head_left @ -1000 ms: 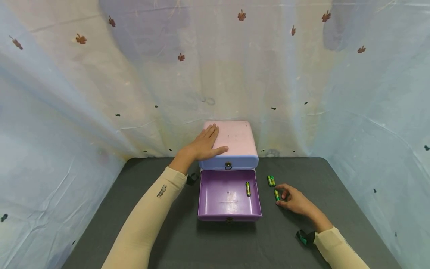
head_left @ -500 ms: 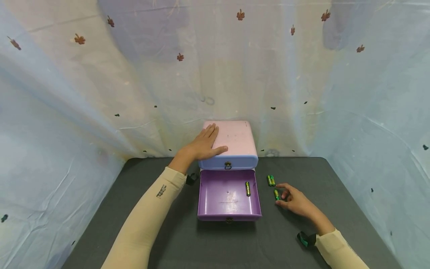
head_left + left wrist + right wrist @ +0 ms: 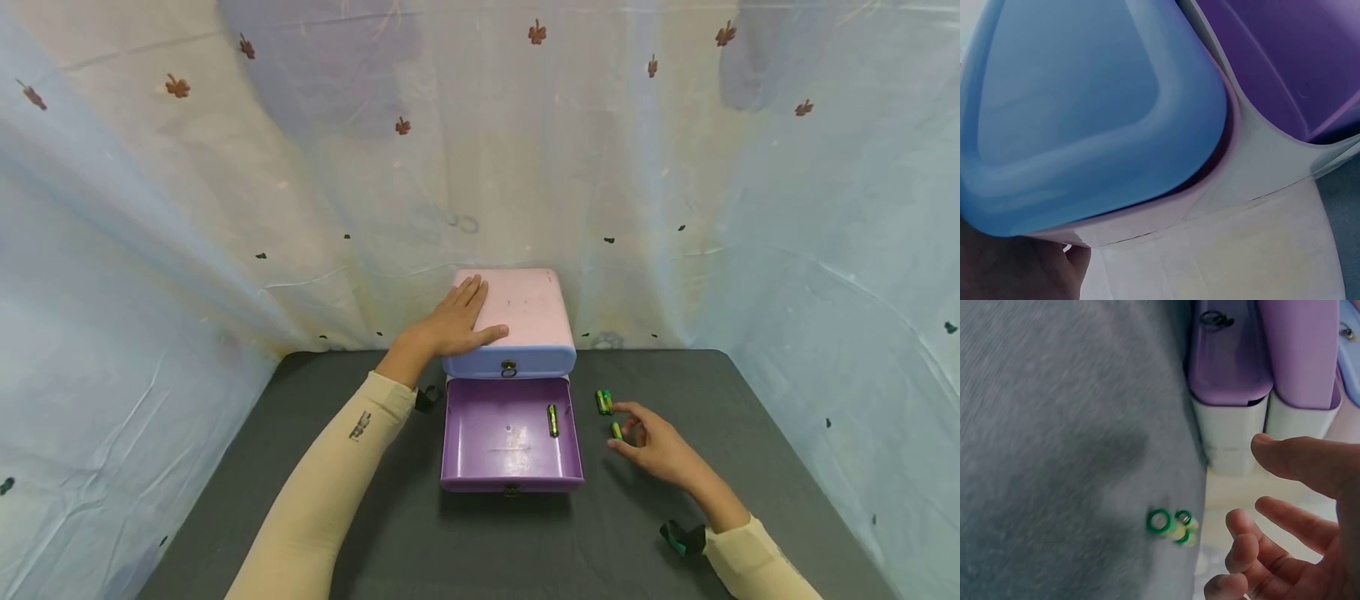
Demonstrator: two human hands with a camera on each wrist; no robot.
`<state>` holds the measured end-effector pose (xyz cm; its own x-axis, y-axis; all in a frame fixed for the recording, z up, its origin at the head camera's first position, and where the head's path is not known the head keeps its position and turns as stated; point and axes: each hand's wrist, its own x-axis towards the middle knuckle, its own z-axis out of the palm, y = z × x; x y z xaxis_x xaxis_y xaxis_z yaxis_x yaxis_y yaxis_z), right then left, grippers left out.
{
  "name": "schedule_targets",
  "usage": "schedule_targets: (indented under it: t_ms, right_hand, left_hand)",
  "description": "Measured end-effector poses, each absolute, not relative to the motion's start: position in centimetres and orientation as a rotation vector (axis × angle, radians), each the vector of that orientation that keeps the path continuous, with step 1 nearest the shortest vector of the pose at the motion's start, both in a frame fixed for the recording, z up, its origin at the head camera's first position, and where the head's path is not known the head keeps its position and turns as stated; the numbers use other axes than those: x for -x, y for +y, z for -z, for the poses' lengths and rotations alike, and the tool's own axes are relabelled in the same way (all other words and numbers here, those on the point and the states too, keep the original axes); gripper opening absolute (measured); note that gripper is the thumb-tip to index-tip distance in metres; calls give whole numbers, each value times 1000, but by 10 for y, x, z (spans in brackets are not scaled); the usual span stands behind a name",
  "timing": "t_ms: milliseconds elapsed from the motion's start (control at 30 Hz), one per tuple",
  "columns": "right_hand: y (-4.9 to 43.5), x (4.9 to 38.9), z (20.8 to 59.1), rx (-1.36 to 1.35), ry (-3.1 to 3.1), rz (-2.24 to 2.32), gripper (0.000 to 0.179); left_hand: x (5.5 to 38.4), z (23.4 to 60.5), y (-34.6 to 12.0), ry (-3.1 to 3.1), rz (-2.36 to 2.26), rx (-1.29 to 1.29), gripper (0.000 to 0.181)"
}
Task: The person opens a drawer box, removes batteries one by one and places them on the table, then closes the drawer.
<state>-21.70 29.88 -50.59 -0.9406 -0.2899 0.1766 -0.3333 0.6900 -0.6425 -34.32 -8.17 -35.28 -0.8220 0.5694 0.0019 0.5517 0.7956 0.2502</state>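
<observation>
Right hand: holding nothing; thumb and index finger spread apart, other fingers partly bent. The hand has shifted slightly in the last half second, a little toward the drawer and the table's far edge; the thumb now hides the near end of the battery between it and the index finger.

Single green-and-gold cylindrical battery: on the table, framed by thumb and index finger in the head view; the right wrist view shows the fingers clear of it.

Pair of green-and-gold cylindrical batteries: side by side, just beyond the single one, nearer the table's far edge.

Purple plastic drawer: pulled out, left of the loose batteries. Inside, near its right wall, one green-and-gold battery.

Cabinet with pink plastic top and blue drawer front: at the middle of the table's far edge.

Left hand: gripping nothing; laid flat on the left edge of the pink top, apparently steadying it.

Dark grey covered table: carries all the above.

Bearing on the work: a change of placement only, it seems; one battery is in the drawer, three are outside and none is in hand.
</observation>
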Motion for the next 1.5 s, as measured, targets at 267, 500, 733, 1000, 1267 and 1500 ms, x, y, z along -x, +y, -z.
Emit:
schedule_targets:
  t_ms: [267,500,733,1000,1267,1500]
  right_hand:
    - [283,211,491,-559,-2760,-1094,51]
    - [269,204,476,-607,-2695,-1076,50]
    - [257,197,464,-671,-2647,-1074,52]
    - [247,197,463,-749,-2604,-1059,57]
    - [233,198,461,-722,-2695,-980,62]
    - [222,198,459,-647,-2784,-885,62]
  left_hand:
    - [343,353,-82,2908,-364,-898,102]
    - [344,354,-83,2915,-375,-898,102]
    - [344,354,-83,2918,-373,-896,103]
    - [345,354,-83,2896,-389,-890,102]
    - [344,353,-83,2903,-396,-901,102]
    - [342,353,-82,2909,-388,-886,103]
